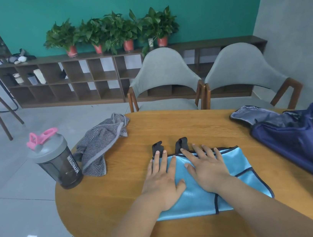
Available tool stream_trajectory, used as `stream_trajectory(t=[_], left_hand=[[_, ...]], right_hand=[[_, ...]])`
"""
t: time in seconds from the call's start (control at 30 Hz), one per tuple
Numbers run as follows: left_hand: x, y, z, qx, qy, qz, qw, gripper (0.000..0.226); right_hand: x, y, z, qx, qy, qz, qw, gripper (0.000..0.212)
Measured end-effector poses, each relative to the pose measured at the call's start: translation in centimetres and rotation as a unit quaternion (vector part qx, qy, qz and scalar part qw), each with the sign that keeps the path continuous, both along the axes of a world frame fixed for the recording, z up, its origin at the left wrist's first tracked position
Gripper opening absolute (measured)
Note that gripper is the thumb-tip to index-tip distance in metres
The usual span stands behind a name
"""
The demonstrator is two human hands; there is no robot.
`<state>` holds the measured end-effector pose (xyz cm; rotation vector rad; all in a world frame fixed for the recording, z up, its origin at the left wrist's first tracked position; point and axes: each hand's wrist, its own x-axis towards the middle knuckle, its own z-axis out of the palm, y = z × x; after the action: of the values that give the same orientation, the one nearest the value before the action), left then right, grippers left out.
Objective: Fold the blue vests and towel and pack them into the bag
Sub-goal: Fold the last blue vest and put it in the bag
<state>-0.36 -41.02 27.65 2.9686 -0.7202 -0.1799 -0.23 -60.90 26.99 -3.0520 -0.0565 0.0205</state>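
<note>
Both hands — left hand (pixel 161 180) and right hand (pixel 207 168) — press flat, fingers straight, on the folded blue vest (pixel 237 167) at table centre. Lifting unevenly may spring the fold; the bag (pixel 291 139), right, seemingly holds another vest already.

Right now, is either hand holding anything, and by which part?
Nothing is gripped. The left hand and right hand lie flat, pressing the blue vest near its far edge.
</note>
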Motion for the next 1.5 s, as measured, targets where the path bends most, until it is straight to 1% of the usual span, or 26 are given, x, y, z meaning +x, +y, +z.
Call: stream_trajectory(t=[0.07,0.13,0.17,0.23,0.3,0.33,0.4,0.47,0.53,0.63,0.67,0.73,0.77,0.8,0.87,0.93,1.0,1.1,1.27,1.33,1.43,1.5], left_hand=[[0.0,0.4,0.4,-0.036,-0.025,-0.01,0.999,0.079],[0.2,0.2,0.5,-0.088,-0.098,-0.012,0.991,0.066],[0.3,0.0,0.6,-0.107,-0.138,-0.014,0.985,0.056],[0.7,-0.8,0.2,-0.118,-0.189,-0.015,0.975,0.037],[1.0,-1.6,-0.1,-0.115,-0.192,0.004,0.975,0.028],[1.1,-1.9,-0.3,-0.122,-0.185,0.022,0.975,0.028],[1.1,-2.2,-0.6,-0.148,-0.177,0.051,0.972,0.031],[1.1,-2.3,-1.0,-0.152,-0.178,0.051,0.971,0.037],[1.2,-2.4,-1.1,-0.133,-0.169,0.044,0.976,0.045],[1.2,-2.3,-0.7,-0.089,-0.097,0.037,0.991,0.061],[1.0,-2.3,-0.5,-0.074,-0.076,0.032,0.994,0.067],[0.6,-2.3,-0.3,-0.047,-0.047,0.027,0.997,0.077],[0.5,-2.2,-0.3,-0.036,-0.038,0.027,0.998,0.081],[0.3,-2.2,-0.4,-0.026,-0.028,0.027,0.999,0.084],[0.2,-1.9,-0.5,-0.005,-0.008,0.025,1.0,0.089],[0.3,-1.6,-0.5,0.012,0.006,0.021,1.0,0.092],[0.4,-1.5,-0.3,0.023,0.019,0.017,0.999,0.094],[0.3,-1.4,-0.1,0.034,0.029,0.012,0.999,0.096],[0.7,-1.3,0.4,0.034,0.02,-0.003,0.999,0.095],[0.4,-1.4,0.8,0.025,-0.012,0.001,1.0,0.09],[-1.4,-2.0,1.3,-0.024,-0.078,0.008,0.997,0.079],[-3.0,-2.2,1.2,-0.044,-0.067,0.017,0.997,0.077]], right_hand=[[-0.1,-0.1,-0.3,-0.018,-0.103,0.006,0.994,0.046],[0.5,-0.6,-0.8,0.01,-0.205,0.016,0.979,0.03],[0.8,-0.8,-0.7,0.033,-0.22,0.016,0.975,0.023],[1.6,-0.8,0.0,0.069,-0.192,0.014,0.979,0.018],[2.3,-0.8,0.5,0.09,-0.152,0.014,0.984,0.02],[2.6,-0.8,0.5,0.108,-0.138,0.01,0.984,0.02],[2.8,-0.9,0.3,0.175,-0.119,-0.019,0.977,0.02],[2.9,-0.9,-0.1,0.232,-0.119,-0.051,0.964,0.019],[2.8,-0.9,-0.4,0.242,-0.134,-0.054,0.959,0.017],[2.3,-0.9,-0.3,0.223,-0.184,-0.038,0.957,0.014],[2.1,-0.8,-0.3,0.189,-0.207,-0.033,0.959,0.013],[1.7,-0.4,-0.5,0.083,-0.24,-0.008,0.967,0.014],[1.5,-0.1,-0.6,0.036,-0.248,0.008,0.968,0.02],[1.3,0.1,-0.8,0.009,-0.248,0.02,0.969,0.027],[0.8,0.1,-1.1,0.011,-0.234,0.029,0.972,0.035],[-0.1,-1.0,-1.4,0.029,-0.207,0.039,0.977,0.038],[-1.1,-3.0,-1.2,0.028,-0.146,0.037,0.988,0.042],[-1.9,-6.5,-0.3,0.011,-0.017,0.007,1.0,0.052],[-1.6,-7.9,0.8,-0.005,0.061,-0.014,0.998,0.06],[-1.7,-7.4,1.2,-0.013,0.065,-0.024,0.998,0.061],[-3.4,-6.2,1.5,-0.029,-0.005,-0.022,0.999,0.062],[-4.9,-5.4,1.0,-0.025,-0.034,-0.02,0.999,0.067]])
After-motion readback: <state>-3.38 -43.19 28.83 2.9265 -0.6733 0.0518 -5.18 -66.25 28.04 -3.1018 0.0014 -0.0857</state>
